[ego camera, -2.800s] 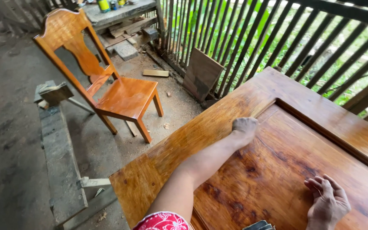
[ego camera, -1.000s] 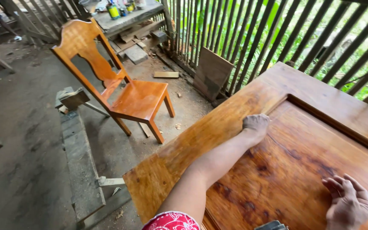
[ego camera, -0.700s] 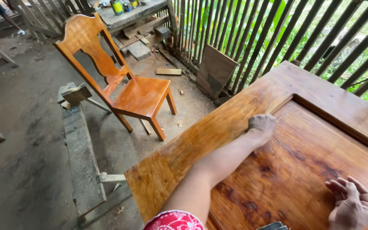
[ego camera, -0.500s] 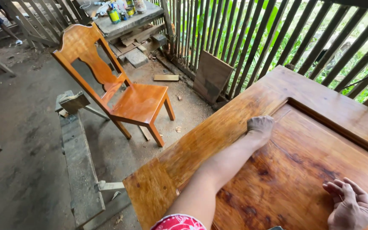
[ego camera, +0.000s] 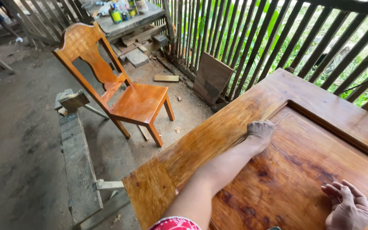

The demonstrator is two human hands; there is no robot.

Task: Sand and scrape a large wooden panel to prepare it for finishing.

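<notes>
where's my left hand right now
In the head view, your left hand is near the middle of the picture, fisted against the groove where the wooden door's raised frame meets its recessed panel, well apart from your right hand.

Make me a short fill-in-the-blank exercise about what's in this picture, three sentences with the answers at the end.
1. The left hand is pressed against the groove of a large varnished wooden ____.
2. The right hand rests on the recessed panel with its palm facing ____.
3. On the floor beyond the door stands a glossy orange-brown wooden ____.

Missing words: door; down; chair
</notes>
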